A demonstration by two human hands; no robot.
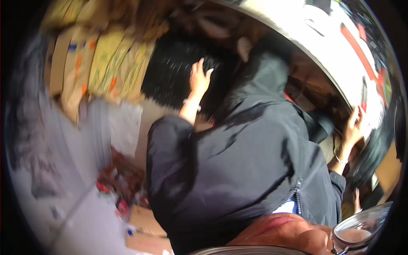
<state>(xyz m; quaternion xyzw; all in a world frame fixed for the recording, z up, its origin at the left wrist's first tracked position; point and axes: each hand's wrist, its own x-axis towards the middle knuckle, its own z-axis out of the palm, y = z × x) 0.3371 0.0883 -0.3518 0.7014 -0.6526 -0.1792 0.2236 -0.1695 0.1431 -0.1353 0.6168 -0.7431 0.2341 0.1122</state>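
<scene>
My left hand [200, 79] reaches out over a stack of black, shaggy-edged material [172, 72], fingers spread and holding nothing. Whether the fingertips touch the stack, I cannot tell. At the edge of the bright white table [297, 29], my right hand [354, 126] has its fingers closed at the red end of a thin, dark-and-red tool [364, 95]. Glare and blur hide the tool's exact kind. Black fibrous material [374, 155] hangs beside my right wrist.
Tan and yellow packages [112, 63] stand in a row left of the black stack. A reddish-brown heap [123, 172] and cardboard [146, 221] lie at lower left. What looks like another person's hand [356, 199] shows at lower right. A red strip [357, 49] crosses the table.
</scene>
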